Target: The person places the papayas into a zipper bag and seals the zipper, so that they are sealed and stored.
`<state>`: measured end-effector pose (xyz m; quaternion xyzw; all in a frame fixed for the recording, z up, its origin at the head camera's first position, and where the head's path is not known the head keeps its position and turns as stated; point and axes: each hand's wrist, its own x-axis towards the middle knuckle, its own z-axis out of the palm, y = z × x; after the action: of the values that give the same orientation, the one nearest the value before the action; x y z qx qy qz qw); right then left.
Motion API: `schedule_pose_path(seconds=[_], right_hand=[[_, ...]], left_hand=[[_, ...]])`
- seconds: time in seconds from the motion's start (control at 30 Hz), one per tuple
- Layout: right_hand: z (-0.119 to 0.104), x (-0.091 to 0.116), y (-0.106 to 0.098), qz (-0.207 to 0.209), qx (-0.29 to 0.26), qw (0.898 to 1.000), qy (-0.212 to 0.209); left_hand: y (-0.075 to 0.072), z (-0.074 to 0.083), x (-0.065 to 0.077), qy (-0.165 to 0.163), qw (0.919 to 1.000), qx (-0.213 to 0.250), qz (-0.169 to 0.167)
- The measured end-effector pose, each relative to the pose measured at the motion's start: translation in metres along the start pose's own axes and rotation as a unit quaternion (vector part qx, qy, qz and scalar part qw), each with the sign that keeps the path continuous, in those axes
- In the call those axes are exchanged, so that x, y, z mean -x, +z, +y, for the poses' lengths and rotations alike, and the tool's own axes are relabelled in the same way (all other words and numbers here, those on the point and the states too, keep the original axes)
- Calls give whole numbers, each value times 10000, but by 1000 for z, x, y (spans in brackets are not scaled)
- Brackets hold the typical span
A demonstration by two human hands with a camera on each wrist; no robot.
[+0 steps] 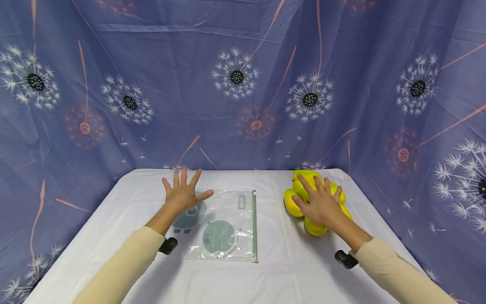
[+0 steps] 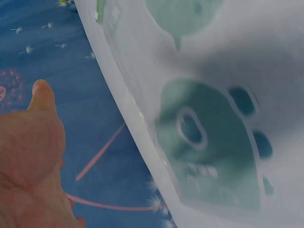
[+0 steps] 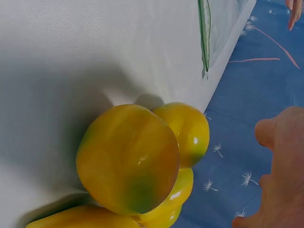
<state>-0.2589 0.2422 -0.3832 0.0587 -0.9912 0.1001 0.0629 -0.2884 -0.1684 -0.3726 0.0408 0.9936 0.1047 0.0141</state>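
My left hand [image 1: 182, 196], its fingers spread, hovers above the upper left part of a clear zip bag [image 1: 243, 223]. The bag lies flat, printed with green cartoon animals, its green zip edge [image 1: 255, 228] on the right. In the left wrist view a printed green figure [image 2: 209, 147] shows beside my hand [image 2: 28, 152]. Over on the right, my right hand [image 1: 320, 204] is held with spread fingers above a pile of glossy yellow mango-like fruits [image 1: 293, 202], hiding part of them. The right wrist view shows a large fruit [image 3: 128, 161] with a green-tinged tip, apart from my hand [image 3: 289, 166].
A white cloth covers the table [image 1: 281, 270]. Behind it and along both sides hangs a blue curtain [image 1: 182, 84] with dandelion prints. Each wrist carries a small black device, one by the left sleeve [image 1: 125, 261], one by the right sleeve [image 1: 395, 270].
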Motion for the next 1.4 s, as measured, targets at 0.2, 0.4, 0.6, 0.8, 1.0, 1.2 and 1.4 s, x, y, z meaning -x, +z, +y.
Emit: schedule_pose_path(seconds=[0.2, 0.4, 0.6, 0.8, 1.0, 1.2, 1.4], right_hand=[[0, 0, 4, 22, -152, 9999, -56], [7, 4, 3, 175, -415, 9989, -83], [16, 10, 2, 214, -559, 9981, -123], [25, 16, 1, 244, -848, 9958, -254], [35, 22, 2, 285, -906, 9950, -295], [44, 29, 5, 205, -784, 9965, -200], [44, 35, 6, 351, -745, 9961, -305]], left_hand=[[11, 20, -3, 208, 9995, 215, -79], [22, 48, -3, 534, 9975, 435, -153], [39, 75, 0, 857, 9933, 721, -291], [56, 98, 2, 998, 9890, 1033, -352], [73, 114, 6, 1092, 9866, 1089, -537], [87, 126, 9, 1020, 9858, 1146, -686], [98, 133, 11, 928, 9870, 1037, -808]])
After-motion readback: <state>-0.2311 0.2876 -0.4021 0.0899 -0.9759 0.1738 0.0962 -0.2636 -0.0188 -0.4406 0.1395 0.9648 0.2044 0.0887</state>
